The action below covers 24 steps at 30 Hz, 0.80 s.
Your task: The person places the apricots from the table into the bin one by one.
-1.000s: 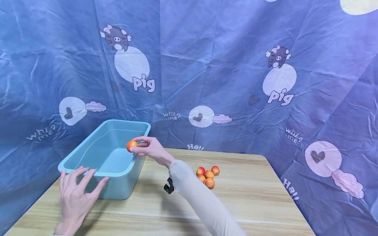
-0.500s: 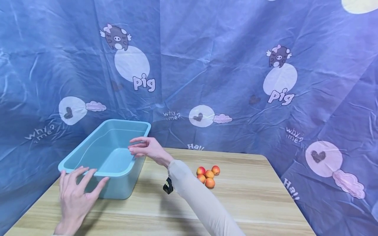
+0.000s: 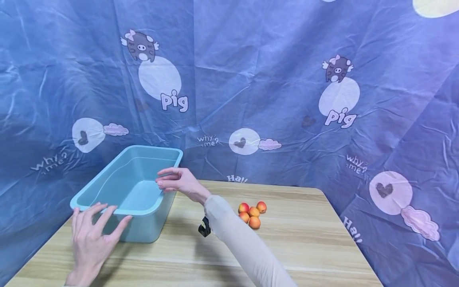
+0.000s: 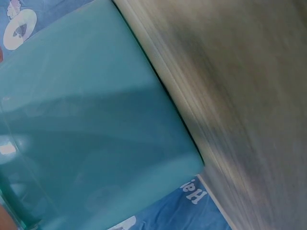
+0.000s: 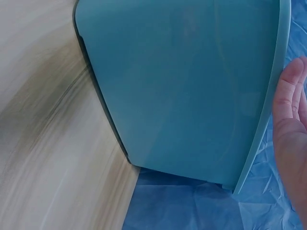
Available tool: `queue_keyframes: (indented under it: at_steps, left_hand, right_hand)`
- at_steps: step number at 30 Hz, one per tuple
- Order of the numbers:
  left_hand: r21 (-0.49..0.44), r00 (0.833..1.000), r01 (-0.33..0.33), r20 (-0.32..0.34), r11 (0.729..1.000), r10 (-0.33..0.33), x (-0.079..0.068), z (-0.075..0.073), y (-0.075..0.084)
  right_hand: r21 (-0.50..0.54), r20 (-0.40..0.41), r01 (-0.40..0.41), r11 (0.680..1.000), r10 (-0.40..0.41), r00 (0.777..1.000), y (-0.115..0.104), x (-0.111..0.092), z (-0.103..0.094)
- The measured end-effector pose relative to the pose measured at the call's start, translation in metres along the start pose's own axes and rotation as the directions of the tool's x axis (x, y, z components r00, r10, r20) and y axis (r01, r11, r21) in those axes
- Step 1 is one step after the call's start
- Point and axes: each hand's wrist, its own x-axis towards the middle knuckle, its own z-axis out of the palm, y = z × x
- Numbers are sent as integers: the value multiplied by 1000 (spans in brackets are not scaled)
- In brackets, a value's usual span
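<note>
A light-blue plastic tub (image 3: 143, 209) stands at the left of the table. My left hand (image 3: 91, 239) rests its fingertips on the near rim, thumb spread out to the side. Over the right-hand rim reaches my right hand (image 3: 181, 184), its fingers extended and holding nothing; in the right wrist view the same hand (image 5: 291, 120) lies alongside the rim. Several small orange-red fruits, like apricots (image 3: 254, 222), sit in a cluster on the table, right of the right forearm. No fruit shows in the visible part of the tub; its near inner side is hidden.
The wood-grain table (image 3: 305, 239) runs up to a blue cloth backdrop (image 3: 222, 79) printed with pigs and words. A small black curved piece (image 3: 204, 227) is beside the right sleeve (image 3: 244, 239). The tub's far end stands close to the cloth.
One second ago my right hand pinched an apricot over the tub's right rim. The fruit has left the fingers and is out of sight. Both hands have stayed about where they were.
</note>
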Motion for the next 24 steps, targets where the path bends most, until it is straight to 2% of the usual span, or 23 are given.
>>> queue_keyframes:
  at_steps: [8,12,20,24]
  left_hand:
    - [-11,1000,-7,-26,1000,6,-1,-2,-3]
    - [-1,1000,-6,-25,1000,6,-1,-4,-6]
    - [-22,1000,2,-26,1000,-3,3,2,3]
    - [-28,1000,5,-19,1000,-5,1,1,1]
  right_hand:
    - [-34,4,-3,999,3,1000,7,-6,-5]
    - [-39,22,21,999,-20,1000,8,-10,-10]
    - [-54,-19,21,998,-22,1000,13,-33,-38]
    - [-64,-31,16,998,-18,999,21,-42,-53]
